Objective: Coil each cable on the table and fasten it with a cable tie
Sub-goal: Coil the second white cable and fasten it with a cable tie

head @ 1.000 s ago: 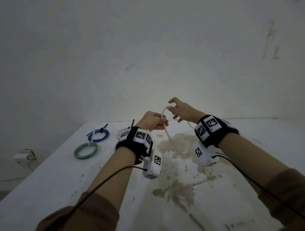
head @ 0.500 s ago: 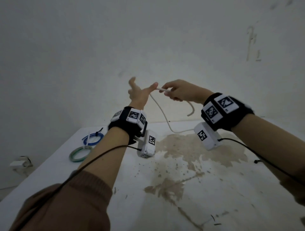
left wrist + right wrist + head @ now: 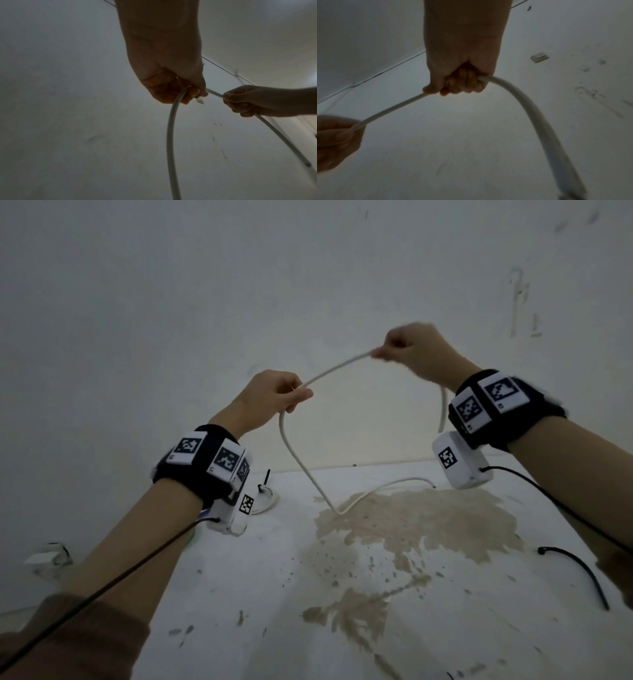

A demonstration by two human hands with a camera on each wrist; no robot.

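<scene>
A white cable (image 3: 337, 368) stretches between my two raised hands above the table (image 3: 239, 594). My left hand (image 3: 274, 397) grips it in a fist, and from there the cable hangs down to the table (image 3: 298, 457) and runs right along the stained top. My right hand (image 3: 416, 350), higher and to the right, grips the cable too; its short free end (image 3: 443, 409) dangles by my right wrist. In the left wrist view the cable (image 3: 171, 128) leaves my left hand (image 3: 176, 89), and a small white cable tie head (image 3: 199, 100) shows under the fingers. The right wrist view shows my right hand (image 3: 462, 82) fisted round the cable (image 3: 530, 108).
A coiled white cable with a black tie (image 3: 265, 494) lies behind my left wrist. A loose black cable tie (image 3: 579, 570) lies at the table's right. A large brown stain (image 3: 411, 525) covers the middle. The wall stands close behind the table.
My left hand was open half a second ago and now grips the cable. My right hand has moved up and to the right, pulling a length of cable taut between the hands.
</scene>
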